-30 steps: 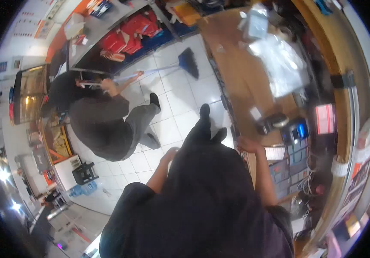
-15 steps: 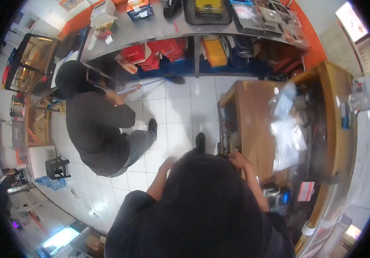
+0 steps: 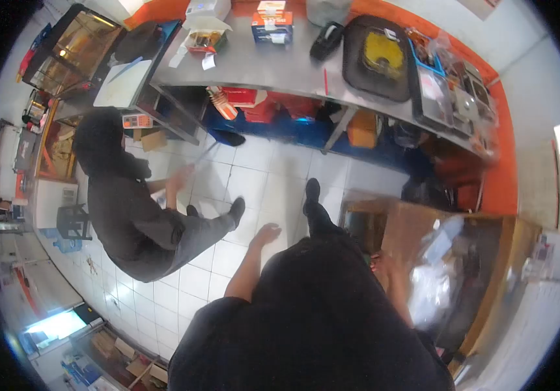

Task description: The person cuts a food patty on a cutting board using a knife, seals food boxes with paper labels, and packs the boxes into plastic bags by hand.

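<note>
My left hand (image 3: 266,234) hangs over the white tiled floor (image 3: 247,186), its fingers loosely stretched and nothing seen in them. Beside the wooden cabinet (image 3: 405,228), my right hand (image 3: 384,266) is bent with its fingers curled. A small reddish and dark patch shows at those fingers, too blurred to name. Clear plastic bags (image 3: 431,287) lie on the cabinet near my right forearm. My dark clothing covers the lower middle of the view, and one dark shoe (image 3: 312,191) points forward.
To the left, a co-worker (image 3: 124,202) in dark clothes bends over a broom (image 3: 226,137). A metal counter (image 3: 254,65) spans the front, bearing a black tray (image 3: 358,65) and an orange-and-blue box (image 3: 272,27). Red packages (image 3: 286,104) lie underneath. A dark stool (image 3: 71,221) stands left.
My view has swung and come nearer the counter. My left hand has swung forward; my right hand now sits lower beside the cabinet. The co-worker's broom has moved left.
</note>
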{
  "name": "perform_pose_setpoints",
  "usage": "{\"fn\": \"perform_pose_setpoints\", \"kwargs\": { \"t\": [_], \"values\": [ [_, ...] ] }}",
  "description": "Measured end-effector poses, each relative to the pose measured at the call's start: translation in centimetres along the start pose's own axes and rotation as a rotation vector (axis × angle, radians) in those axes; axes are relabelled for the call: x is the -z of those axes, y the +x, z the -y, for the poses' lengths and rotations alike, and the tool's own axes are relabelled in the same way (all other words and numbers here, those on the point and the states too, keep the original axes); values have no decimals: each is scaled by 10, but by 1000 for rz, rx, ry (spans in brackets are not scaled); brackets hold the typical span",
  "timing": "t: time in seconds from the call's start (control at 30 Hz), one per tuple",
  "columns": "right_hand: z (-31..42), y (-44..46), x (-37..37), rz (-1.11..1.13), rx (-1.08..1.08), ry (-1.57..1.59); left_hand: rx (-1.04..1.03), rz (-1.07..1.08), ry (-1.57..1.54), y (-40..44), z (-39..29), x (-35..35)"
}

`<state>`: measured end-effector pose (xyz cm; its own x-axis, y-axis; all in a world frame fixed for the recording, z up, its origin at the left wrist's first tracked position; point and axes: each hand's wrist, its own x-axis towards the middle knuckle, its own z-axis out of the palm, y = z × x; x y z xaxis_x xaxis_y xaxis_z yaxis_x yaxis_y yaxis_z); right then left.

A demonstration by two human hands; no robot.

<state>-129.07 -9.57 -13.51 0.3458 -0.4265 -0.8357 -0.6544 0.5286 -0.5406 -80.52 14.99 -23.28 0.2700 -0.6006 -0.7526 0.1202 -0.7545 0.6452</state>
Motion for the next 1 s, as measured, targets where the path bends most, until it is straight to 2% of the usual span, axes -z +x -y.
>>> {"fn": "perform_pose_setpoints", "kwargs": {
  "t": [0.07,0.1,0.17,0.23,0.27,0.3,0.37,0.4,0.43,0.47,0.5,0.53,0.57,0.6,0.63,0.67,0.7,0.73,0.77,0.8,0.87,0.9,0.93,1.0],
  "values": [
    [23,33,18,66,-143,75,-61,32,47,34,10,12],
    [15,70,34,213,-233,204,-91,52,104,50,15,19],
    [-7,147,68,489,-463,412,88,4,9,44,-17,33],
    [48,161,70,559,-435,509,142,100,165,48,-41,57],
    [84,174,70,614,-409,613,131,74,169,59,-56,72],
    [112,199,67,635,-391,602,224,94,13,69,-69,86],
    [204,201,39,366,-206,461,415,144,-309,85,-79,112],
    [249,199,25,233,-124,374,200,47,-171,91,-86,127],
    [295,195,11,151,-50,287,174,-47,-248,92,-118,147],
    [343,189,-4,112,32,166,-20,-84,-424,117,-101,169],
    [394,185,-10,135,252,-300,-54,-207,-362,116,-134,185],
    [446,179,-16,60,483,-755,-78,-331,-293,108,-178,201],
    [477,177,-26,61,480,-770,-289,-458,-178,130,-178,220],
    [503,174,-36,99,473,-598,-453,-530,-318,135,-202,236],
    [527,176,-45,134,470,-424,-482,-661,-101,144,-233,259],
    [543,180,-52,105,470,-420,-504,-745,-157,155,-254,279],
    [558,181,-57,112,469,-437,-433,-726,-298,138,-307,297],
    [569,180,-63,119,440,-475,-523,-804,-320,138,-342,314],
    [578,183,-67,130,409,-514,-465,-902,-137,145,-362,339],
    [579,193,-69,153,391,-627,-603,-946,-81,146,-388,362],
    [582,203,-76,195,397,-753,-563,-937,-178,161,-424,413],
    [582,209,-82,220,408,-854,-555,-1046,-25,175,-436,443],
    [600,203,-94,268,273,-816,-550,-1147,136,190,-449,478],
    [622,208,-121,278,347,-849,-470,-1199,293,213,-476,542]
  ]
}}
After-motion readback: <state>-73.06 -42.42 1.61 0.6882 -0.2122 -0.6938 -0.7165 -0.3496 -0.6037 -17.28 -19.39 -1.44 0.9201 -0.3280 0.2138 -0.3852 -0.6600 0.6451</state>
